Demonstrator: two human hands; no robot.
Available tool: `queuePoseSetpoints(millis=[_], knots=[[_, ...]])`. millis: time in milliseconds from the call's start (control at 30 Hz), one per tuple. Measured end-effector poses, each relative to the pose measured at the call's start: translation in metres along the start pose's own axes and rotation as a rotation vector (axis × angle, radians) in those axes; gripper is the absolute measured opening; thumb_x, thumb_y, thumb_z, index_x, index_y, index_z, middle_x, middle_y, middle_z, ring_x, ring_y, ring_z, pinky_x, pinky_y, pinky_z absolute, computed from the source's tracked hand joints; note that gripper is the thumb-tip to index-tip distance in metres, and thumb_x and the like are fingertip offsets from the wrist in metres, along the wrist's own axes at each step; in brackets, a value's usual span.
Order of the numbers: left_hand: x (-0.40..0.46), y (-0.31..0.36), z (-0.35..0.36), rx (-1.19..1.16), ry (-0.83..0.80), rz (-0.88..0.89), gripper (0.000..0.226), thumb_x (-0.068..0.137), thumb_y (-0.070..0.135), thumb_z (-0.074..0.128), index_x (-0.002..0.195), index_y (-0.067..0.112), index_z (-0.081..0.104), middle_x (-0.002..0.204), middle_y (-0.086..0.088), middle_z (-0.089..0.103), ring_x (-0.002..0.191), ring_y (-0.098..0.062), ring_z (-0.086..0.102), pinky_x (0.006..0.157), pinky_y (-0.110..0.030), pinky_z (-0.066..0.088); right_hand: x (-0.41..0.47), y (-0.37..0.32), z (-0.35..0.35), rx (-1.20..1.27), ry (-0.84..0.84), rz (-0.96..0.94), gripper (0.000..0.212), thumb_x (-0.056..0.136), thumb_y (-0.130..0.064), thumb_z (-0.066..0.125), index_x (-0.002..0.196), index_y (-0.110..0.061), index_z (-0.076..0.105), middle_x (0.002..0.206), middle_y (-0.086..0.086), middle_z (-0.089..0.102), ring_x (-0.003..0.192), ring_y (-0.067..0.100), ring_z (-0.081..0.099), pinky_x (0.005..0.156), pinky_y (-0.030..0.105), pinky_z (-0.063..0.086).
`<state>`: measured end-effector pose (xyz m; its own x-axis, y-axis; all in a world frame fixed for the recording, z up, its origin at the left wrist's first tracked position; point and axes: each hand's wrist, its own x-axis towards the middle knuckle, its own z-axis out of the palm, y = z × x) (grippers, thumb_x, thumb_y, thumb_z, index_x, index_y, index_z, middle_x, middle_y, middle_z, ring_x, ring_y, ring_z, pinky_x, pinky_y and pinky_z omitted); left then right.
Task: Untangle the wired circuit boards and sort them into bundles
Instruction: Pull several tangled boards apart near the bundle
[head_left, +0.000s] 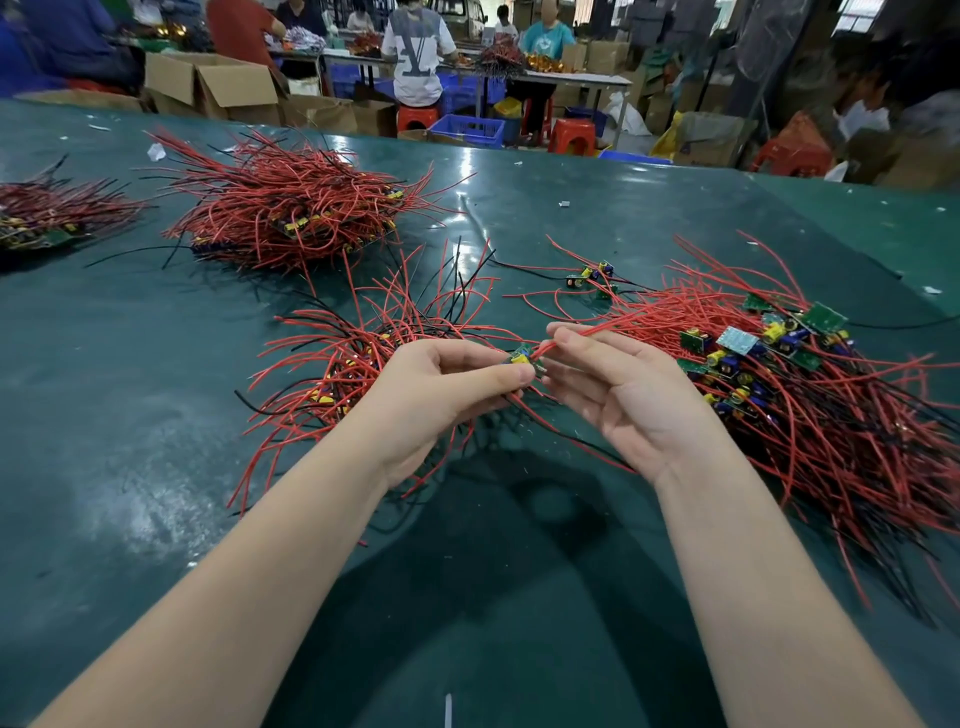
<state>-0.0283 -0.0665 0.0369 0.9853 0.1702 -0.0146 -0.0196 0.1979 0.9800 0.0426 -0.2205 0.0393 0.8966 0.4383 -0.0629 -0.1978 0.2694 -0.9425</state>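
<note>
Circuit board (523, 362) gripped by left hand (441, 395), right hand (618, 395) pinching its red wire (613, 325)

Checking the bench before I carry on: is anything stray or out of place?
Yes. A few boards lie loose on the table, apart from the piles, their wires trailing. A lone black wire strays left of the middle pile. White scraps dot the surface.

Red wires (810, 415), teal table (130, 415)
</note>
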Motion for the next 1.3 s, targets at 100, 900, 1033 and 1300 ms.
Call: queuePoseSetpoints(millis=[100,900,1033,1300], knots=[[-0.001,0.000,0.001,0.000,0.001,0.013,0.019,0.055,0.017,0.079,0.072,0.009,0.073,0.080,-0.011,0.073,0.076,-0.016,0.068,0.080,-0.025,0.056,-0.002,0.000,-0.001,-0.085,-0.002,-0.042,0.025,0.084,-0.005,0.066,0.066,-0.018,0.078,0.080,0.001,0.075,0.071,0.012,0.071,0.080,0.028,0.058],[0.001,-0.007,0.001,0.028,-0.019,-0.027,0.029,0.054,0.019,0.080,0.079,0.005,0.072,0.080,-0.010,0.072,0.071,-0.012,0.067,0.069,-0.018,0.055,0.004,0.002,-0.011,-0.403,0.259,-0.218,0.011,0.091,-0.015,0.062,0.086,-0.014,0.072,0.086,0.003,0.069,0.057,0.005,0.058,0.056,0.017,0.052],[0.002,-0.004,0.000,-0.042,-0.043,-0.059,0.018,0.056,0.019,0.077,0.072,0.009,0.076,0.080,-0.009,0.074,0.071,-0.011,0.069,0.067,-0.017,0.056,0.002,-0.009,-0.012,0.181,0.203,-0.087,0.014,0.089,-0.010,0.064,0.080,-0.008,0.074,0.072,0.001,0.070,0.055,0.003,0.061,0.053,0.012,0.050],[0.001,-0.003,-0.001,-0.101,-0.071,-0.107,0.010,0.063,0.016,0.074,0.071,0.011,0.078,0.083,-0.009,0.075,0.074,-0.011,0.071,0.061,-0.013,0.052,0.003,-0.015,-0.015,0.562,0.168,-0.068,0.025,0.088,-0.011,0.065,0.066,-0.005,0.076,0.079,0.005,0.073,0.072,0.010,0.070,0.059,0.014,0.054]])
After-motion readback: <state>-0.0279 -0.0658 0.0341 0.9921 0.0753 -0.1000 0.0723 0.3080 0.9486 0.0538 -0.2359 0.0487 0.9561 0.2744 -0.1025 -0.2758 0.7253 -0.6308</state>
